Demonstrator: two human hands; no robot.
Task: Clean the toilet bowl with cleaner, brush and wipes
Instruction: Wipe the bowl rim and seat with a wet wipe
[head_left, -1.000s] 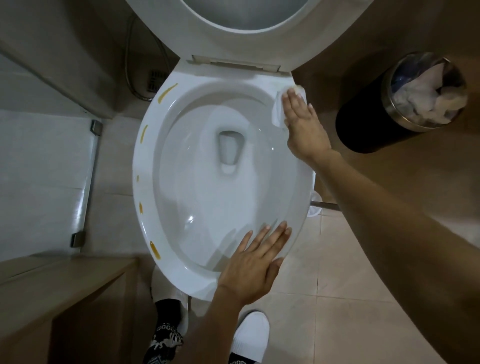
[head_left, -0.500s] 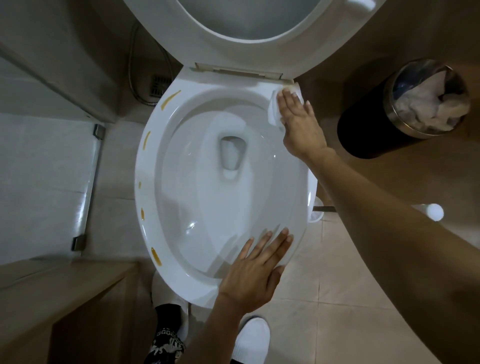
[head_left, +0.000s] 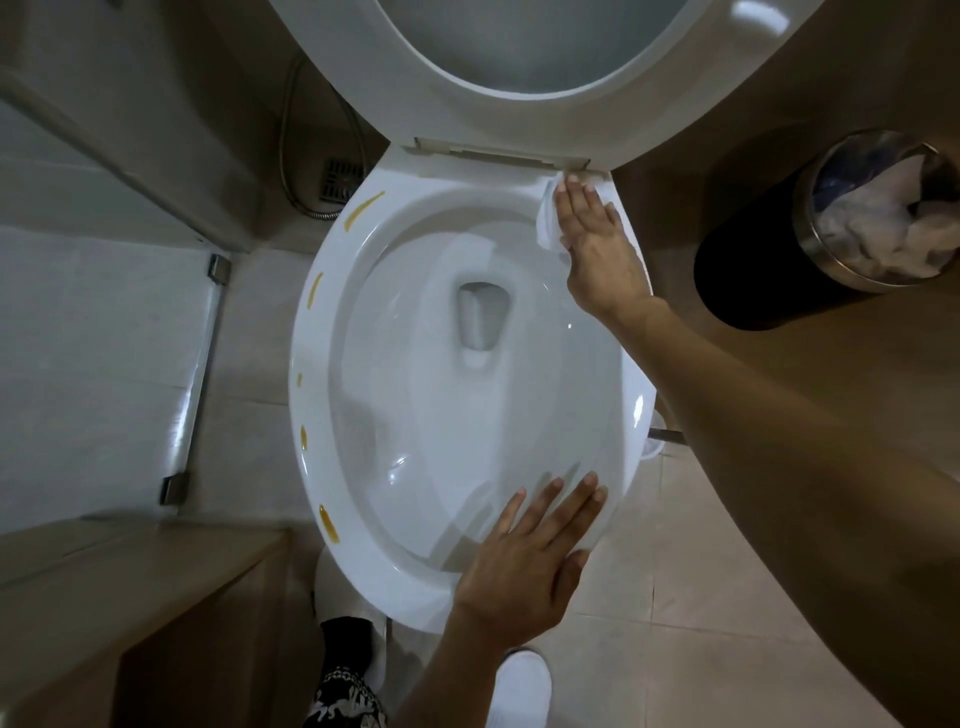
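White wipe (head_left: 546, 218) — under right hand (head_left: 597, 254)

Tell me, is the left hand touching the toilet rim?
Touching. The head view shows the left hand lying flat, fingers straight, across the near edge of the toilet rim, with no gap showing.

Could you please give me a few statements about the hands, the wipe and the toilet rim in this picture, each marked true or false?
1. The right hand presses a white wipe flat on the rim near the seat hinge. True.
2. The left hand holds a toilet brush. False: it rests with straight fingers on the near rim and holds nothing.
3. Yellow-brown marks show along one side of the toilet rim, across from the right hand. True.
4. The toilet seat is lowered over the bowl. False: it is raised.
5. The waste bin has nothing in it. False: crumpled white paper lies inside.
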